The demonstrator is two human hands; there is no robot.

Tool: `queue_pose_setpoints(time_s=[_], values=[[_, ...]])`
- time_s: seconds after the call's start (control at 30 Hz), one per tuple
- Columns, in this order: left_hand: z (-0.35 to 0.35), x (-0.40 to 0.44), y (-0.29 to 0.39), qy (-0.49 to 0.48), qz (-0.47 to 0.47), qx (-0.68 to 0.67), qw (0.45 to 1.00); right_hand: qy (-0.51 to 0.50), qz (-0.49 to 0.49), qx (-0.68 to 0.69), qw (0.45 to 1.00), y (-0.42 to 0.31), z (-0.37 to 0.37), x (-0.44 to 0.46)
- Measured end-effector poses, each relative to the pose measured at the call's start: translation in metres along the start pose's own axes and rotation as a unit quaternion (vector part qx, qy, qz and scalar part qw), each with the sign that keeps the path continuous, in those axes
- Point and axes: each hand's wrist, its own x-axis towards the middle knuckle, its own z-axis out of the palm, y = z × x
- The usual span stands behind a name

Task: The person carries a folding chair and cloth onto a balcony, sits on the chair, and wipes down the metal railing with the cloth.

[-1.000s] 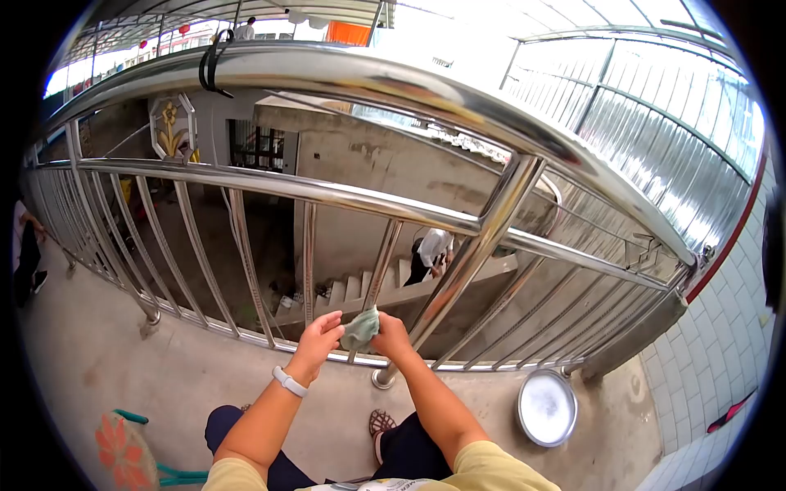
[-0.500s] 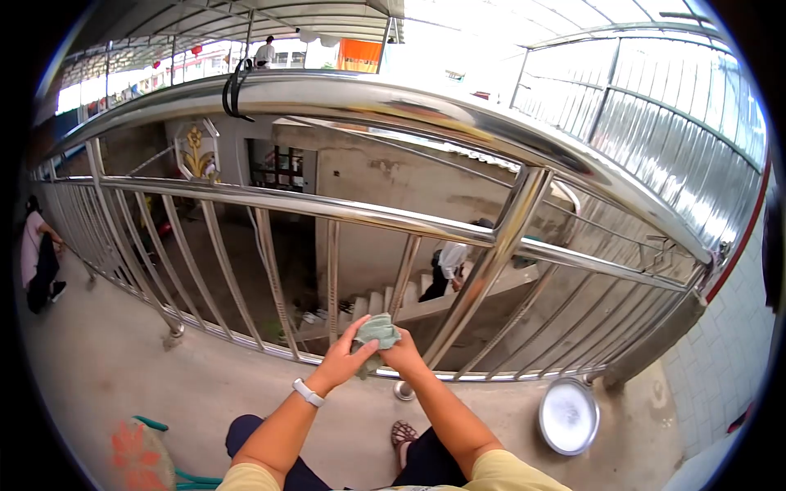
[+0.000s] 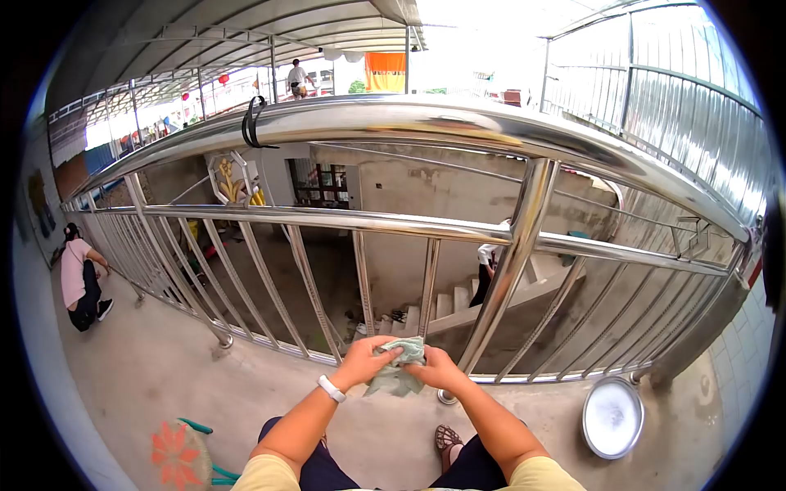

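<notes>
A pale green cloth point(image 3: 399, 378) is stretched between my two hands, low in front of the metal railing point(image 3: 327, 218). My left hand point(image 3: 364, 361), with a white band on its wrist, pinches the cloth's left side. The right side of the cloth is gripped by my right hand point(image 3: 438, 367). Part of the cloth is bunched between the fingers, and the rest hangs below them. Both hands are close together, in front of the lower bars.
A metal basin point(image 3: 612, 417) of whitish liquid stands on the floor at the right. At lower left is a stool point(image 3: 182, 455) with a red flower pattern. A person point(image 3: 79, 282) crouches at the far left; others are on the stairs and beyond the railing.
The view has shifted left and up, so the railing, basin and stool appear farther right. My hands have shifted on the cloth, and it is now spread and hanging more.
</notes>
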Motion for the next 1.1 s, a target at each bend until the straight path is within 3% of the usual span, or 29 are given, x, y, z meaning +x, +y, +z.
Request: queue_pose_setpoints(time_s=[0.03,0.1,0.17,0.27,0.3,0.4,0.63,0.67,0.73,0.83,0.87,0.93,1.1], values=[[-0.007,0.003,-0.001,0.002,-0.005,0.003,1.0,-0.004,-0.001,0.004,1.0,0.001,0.002,0.0],[-0.021,0.003,-0.012,-0.043,-0.024,-0.06,0.997,0.122,-0.059,-0.037,0.99,-0.014,0.006,-0.005],[-0.028,-0.002,-0.019,-0.024,-0.014,-0.051,0.998,0.099,-0.011,-0.033,0.994,-0.03,0.003,-0.004],[-0.025,-0.017,-0.045,0.035,-0.093,-0.218,0.971,0.085,-0.086,-0.022,0.992,-0.032,0.007,0.001],[-0.022,-0.02,-0.057,0.059,-0.137,-0.213,0.966,0.085,-0.088,-0.016,0.992,-0.031,0.01,0.004],[-0.01,-0.013,-0.074,0.118,-0.105,-0.17,0.973,0.059,-0.093,-0.042,0.993,-0.025,0.02,0.009],[0.011,-0.001,-0.084,0.232,-0.13,-0.185,0.946,0.171,-0.07,0.076,0.98,-0.003,0.037,0.041],[0.011,-0.001,-0.082,0.269,-0.107,-0.166,0.942,0.161,-0.008,0.111,0.981,-0.002,0.036,0.044],[0.013,-0.008,-0.077,0.268,-0.092,-0.144,0.948,0.141,0.07,0.213,0.964,-0.001,0.034,0.045],[0.015,-0.013,-0.063,0.269,-0.034,-0.12,0.955,0.14,0.072,0.224,0.962,0.002,0.029,0.045],[0.016,-0.016,-0.056,0.201,-0.035,-0.15,0.967,0.144,0.071,0.226,0.961,-0.003,0.025,0.041],[0.022,-0.018,-0.045,0.106,-0.035,-0.156,0.981,0.132,0.025,0.16,0.978,-0.017,0.02,0.028],[0.041,-0.01,-0.095,0.032,-0.08,-0.107,0.991,0.137,-0.043,0.013,0.99,-0.023,0.027,0.013]])
